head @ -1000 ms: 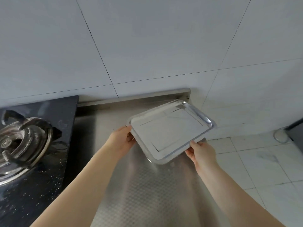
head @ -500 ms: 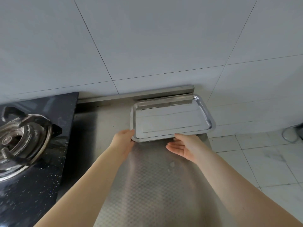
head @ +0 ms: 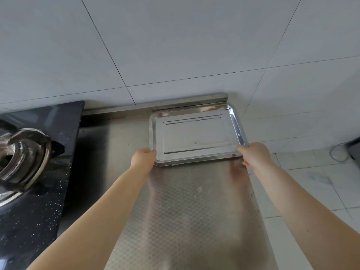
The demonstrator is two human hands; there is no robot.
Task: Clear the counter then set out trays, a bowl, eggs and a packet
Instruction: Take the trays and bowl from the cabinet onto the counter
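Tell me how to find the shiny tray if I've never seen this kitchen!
Look at the long steel counter beside the black stove. At its far end, near the tiled wall, lies a flat rectangular tray with a raised rim. It is mirror-smooth, while the counter is dimpled, and a hand touches each near corner.

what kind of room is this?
Most likely a home kitchen. A gas burner sits in a black stovetop beside a steel counter, the wall behind is tiled, and a metal tray lies on the counter.
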